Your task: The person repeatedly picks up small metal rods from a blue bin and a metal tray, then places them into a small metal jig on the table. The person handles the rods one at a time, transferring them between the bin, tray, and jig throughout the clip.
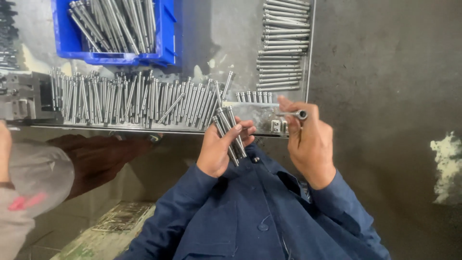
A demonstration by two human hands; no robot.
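Above the metal tray's near edge (pixel 144 129), the left hand (pixel 219 147) is gripping a bundle of steel pins (pixel 230 132), fingers clamped around them — the right hand (pixel 308 139) is pinching one single pin (pixel 292 114). Beyond, rows of loose pins (pixel 134 98) are lying below a blue bin (pixel 115 29).

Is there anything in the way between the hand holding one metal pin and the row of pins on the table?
Nothing visible blocks it. The right hand holds a single pin just above the short row of pins at the table's near edge. The left hand with its bundle of pins sits off to the side.
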